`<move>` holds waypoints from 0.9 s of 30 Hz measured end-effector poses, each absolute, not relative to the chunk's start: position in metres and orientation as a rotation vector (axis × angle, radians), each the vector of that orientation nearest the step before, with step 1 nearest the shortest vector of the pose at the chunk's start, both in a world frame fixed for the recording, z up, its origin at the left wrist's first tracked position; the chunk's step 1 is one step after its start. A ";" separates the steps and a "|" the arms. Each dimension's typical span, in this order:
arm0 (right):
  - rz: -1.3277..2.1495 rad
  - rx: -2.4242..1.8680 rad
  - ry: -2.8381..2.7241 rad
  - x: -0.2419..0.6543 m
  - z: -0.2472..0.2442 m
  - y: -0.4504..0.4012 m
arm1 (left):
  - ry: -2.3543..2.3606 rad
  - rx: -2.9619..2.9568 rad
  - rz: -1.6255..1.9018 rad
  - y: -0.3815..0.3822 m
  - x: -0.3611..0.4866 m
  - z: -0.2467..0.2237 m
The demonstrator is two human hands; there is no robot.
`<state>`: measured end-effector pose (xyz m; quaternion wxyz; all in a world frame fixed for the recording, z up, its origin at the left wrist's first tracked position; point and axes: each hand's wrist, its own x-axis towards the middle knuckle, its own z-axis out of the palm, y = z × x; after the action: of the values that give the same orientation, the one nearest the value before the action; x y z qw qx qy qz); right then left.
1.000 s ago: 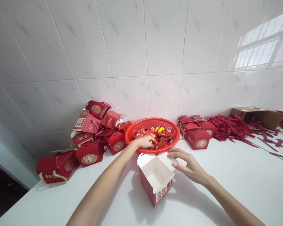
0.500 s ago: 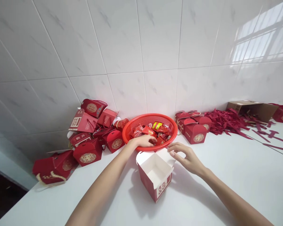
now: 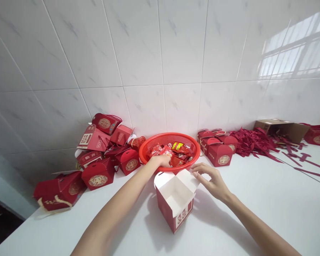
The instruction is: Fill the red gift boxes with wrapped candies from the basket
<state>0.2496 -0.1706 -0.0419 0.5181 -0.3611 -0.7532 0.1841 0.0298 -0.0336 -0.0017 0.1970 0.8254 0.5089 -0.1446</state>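
Note:
My left hand [image 3: 164,161] reaches into a red plastic basket [image 3: 143,156], fingers curled down among red-wrapped sweets [image 3: 177,162]. What those fingers hold is hidden. In front of the basket stands an open red paper gift box [image 3: 166,209], upright, its white inside [image 3: 175,193] bare and its top flaps spread. My right hand [image 3: 207,177] is at the box's back right flap [image 3: 188,179], thumb and fingertips closed at its edge.
Closed red gift boxes pile up at the left [image 3: 98,176], and more stand right of the basket [image 3: 220,153]. Farther right lie a heap of dark red ribbons [image 3: 251,140] and an open cardboard box [image 3: 295,131]. A tiled wall [image 3: 141,106] rises behind the white table [image 3: 229,227].
My left hand has drawn its fingers in and sunk deeper among the sweets. My right hand stays at the flap. The view has shifted slightly.

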 end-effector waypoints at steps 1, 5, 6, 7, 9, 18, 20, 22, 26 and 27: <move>0.431 -0.869 -1.795 0.250 -0.041 -0.171 | 1.426 2.304 -0.384 -0.033 0.030 -0.003; 0.400 -0.906 -1.765 0.249 -0.039 -0.170 | 1.399 2.275 -0.313 -0.029 0.026 -0.008; 0.395 -0.907 -1.761 0.249 -0.039 -0.169 | 1.386 2.273 -0.309 -0.029 0.026 -0.009; 0.386 -0.902 -1.758 0.248 -0.039 -0.169 | 1.374 2.276 -0.307 -0.029 0.025 -0.009; 0.353 -0.871 -1.754 0.246 -0.039 -0.167 | 1.358 2.292 -0.291 -0.030 0.025 -0.010; 0.347 -0.908 -1.758 0.233 -0.009 -0.121 | 1.404 2.417 -0.010 -0.039 0.024 -0.008; 0.458 -0.982 -1.758 0.226 0.001 -0.100 | 1.421 2.445 0.082 -0.042 0.023 -0.005; 0.586 -1.068 -1.677 0.219 0.005 -0.078 | 1.447 2.467 0.204 -0.046 0.023 -0.001; 0.768 -1.201 -1.519 0.210 -0.004 -0.045 | 1.508 2.468 0.487 -0.049 0.026 0.006; 0.768 -1.209 -1.508 0.210 -0.007 -0.040 | 1.511 2.463 0.550 -0.049 0.026 0.007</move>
<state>0.2097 -0.0397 -0.0074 0.5063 -0.5013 -0.6253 0.3183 0.0265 -0.0494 0.0073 0.0997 0.8332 0.5111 0.1861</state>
